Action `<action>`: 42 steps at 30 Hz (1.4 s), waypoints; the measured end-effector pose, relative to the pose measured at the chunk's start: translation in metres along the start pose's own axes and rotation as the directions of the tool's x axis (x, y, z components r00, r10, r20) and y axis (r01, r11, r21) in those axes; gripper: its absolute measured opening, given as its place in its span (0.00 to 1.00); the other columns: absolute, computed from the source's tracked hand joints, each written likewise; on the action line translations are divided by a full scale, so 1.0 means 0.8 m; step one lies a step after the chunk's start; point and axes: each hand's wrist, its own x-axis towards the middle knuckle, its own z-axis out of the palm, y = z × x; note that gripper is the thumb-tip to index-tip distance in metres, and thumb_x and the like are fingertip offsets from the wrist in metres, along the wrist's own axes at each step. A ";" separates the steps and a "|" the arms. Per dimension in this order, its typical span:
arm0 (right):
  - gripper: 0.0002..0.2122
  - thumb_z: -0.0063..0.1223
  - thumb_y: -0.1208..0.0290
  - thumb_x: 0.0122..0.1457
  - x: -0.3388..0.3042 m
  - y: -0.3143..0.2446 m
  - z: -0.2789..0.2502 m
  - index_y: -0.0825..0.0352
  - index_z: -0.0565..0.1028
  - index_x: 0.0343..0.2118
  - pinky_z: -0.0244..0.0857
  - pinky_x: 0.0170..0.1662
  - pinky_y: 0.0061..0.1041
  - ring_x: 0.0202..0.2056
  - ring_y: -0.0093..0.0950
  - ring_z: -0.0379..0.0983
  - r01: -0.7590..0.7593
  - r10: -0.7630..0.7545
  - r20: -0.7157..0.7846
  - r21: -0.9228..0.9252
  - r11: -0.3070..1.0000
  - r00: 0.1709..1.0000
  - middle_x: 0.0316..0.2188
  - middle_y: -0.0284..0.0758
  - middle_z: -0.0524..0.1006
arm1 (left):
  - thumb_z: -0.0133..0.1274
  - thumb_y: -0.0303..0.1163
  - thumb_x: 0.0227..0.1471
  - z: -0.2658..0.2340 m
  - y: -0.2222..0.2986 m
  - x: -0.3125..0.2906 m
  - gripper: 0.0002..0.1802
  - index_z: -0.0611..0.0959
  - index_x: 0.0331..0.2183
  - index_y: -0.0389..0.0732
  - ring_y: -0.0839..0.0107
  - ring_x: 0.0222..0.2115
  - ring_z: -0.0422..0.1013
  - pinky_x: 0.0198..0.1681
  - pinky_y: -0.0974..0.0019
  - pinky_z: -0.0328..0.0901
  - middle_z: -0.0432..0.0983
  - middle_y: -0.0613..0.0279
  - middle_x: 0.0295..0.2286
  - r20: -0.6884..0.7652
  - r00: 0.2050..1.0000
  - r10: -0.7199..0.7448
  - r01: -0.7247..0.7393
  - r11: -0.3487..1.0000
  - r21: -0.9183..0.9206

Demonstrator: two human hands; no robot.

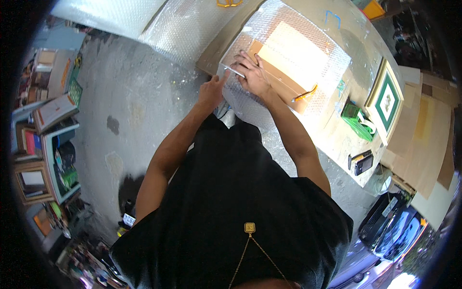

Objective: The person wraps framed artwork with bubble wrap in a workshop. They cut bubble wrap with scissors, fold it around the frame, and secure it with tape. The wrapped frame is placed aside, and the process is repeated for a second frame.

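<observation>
One left hand (211, 91), grip unclear, one right hand (254, 79) spread over bubble wrap (272, 18), one orange cutter (306, 94), one green dispenser (357, 124)

Single view: wide fisheye on the head, left unit of a side-by-side pair, upright, aimed steeply down. Black shirt (231, 183) closest to lens, filling lower middle. Forearms (183, 130) lead away to left hand (211, 93) and right hand (255, 78), upper centre, farther off. Coverage takes in tabletop (332, 137) at upper right, floor (130, 82) at left. Straight edges bow toward dark rim.
</observation>
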 end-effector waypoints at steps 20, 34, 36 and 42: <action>0.09 0.66 0.59 0.45 0.015 0.006 0.013 0.57 0.80 0.24 0.50 0.54 0.39 0.45 0.27 0.68 -0.053 0.075 -0.244 0.097 0.994 0.967 0.38 0.27 0.74 | 0.55 0.16 0.38 0.008 -0.066 -0.231 0.17 0.76 0.34 0.41 0.52 0.32 0.71 0.34 0.55 0.66 0.73 0.54 0.31 -0.518 0.828 -0.216 0.217 0.974 -0.060; 0.10 0.69 0.61 0.40 0.021 0.001 0.015 0.56 0.77 0.22 0.52 0.52 0.38 0.44 0.28 0.68 -0.030 0.036 -0.268 0.029 0.999 0.963 0.35 0.26 0.73 | 0.58 0.26 0.49 0.116 -0.113 -0.324 0.08 0.81 0.33 0.33 0.72 0.29 0.73 0.34 0.66 0.69 0.78 0.61 0.28 -0.133 0.503 -0.854 0.043 0.179 -0.983; 0.10 0.69 0.61 0.40 0.017 -0.002 0.019 0.57 0.77 0.23 0.53 0.52 0.38 0.45 0.30 0.68 -0.032 0.039 -0.248 0.034 0.999 0.968 0.36 0.27 0.73 | 0.56 0.30 0.53 0.137 -0.155 -0.336 0.10 0.82 0.34 0.32 0.74 0.28 0.71 0.33 0.67 0.67 0.77 0.62 0.28 0.172 0.828 -0.533 0.263 0.099 -0.960; 0.11 0.68 0.66 0.39 0.016 -0.003 0.014 0.58 0.76 0.25 0.52 0.52 0.39 0.47 0.32 0.66 -0.028 0.023 -0.220 -0.021 0.999 0.975 0.38 0.27 0.72 | 0.54 0.26 0.53 0.062 -0.128 -0.334 0.05 0.80 0.26 0.36 0.81 0.26 0.66 0.30 0.75 0.62 0.74 0.72 0.24 0.184 0.856 -0.484 0.336 0.249 -0.908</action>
